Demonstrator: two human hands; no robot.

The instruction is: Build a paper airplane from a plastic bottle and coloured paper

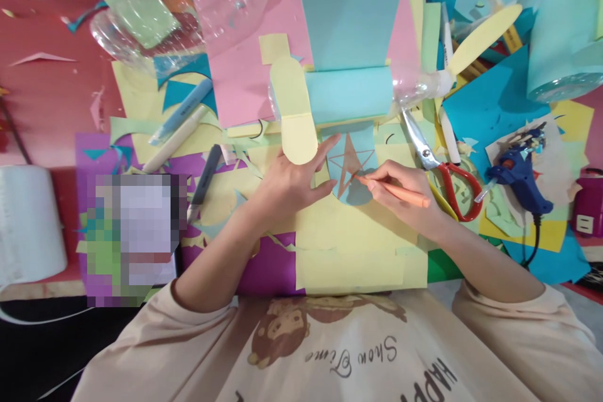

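My right hand (400, 195) is closed around an orange colored pencil (398, 191), its tip on a star drawn on a light blue paper piece (365, 191) with a rounded lower edge. Part of the star is filled in orange. My left hand (294, 179) has its fingers spread, with the index finger and thumb on the left side of the blue piece. Just above lies a plastic bottle wrapped in light blue paper (351, 93), with a yellow rounded strip (299, 135) on its left end, partly over my left hand. Pale yellow paper (358, 245) lies underneath.
Red-handled scissors (459, 188) and a blue glue gun (518, 173) lie at the right. Markers (183, 110), paper scraps and a clear plastic bottle (226, 6) are at the left and back. A paper-wrapped bottle (565, 44) stands far right.
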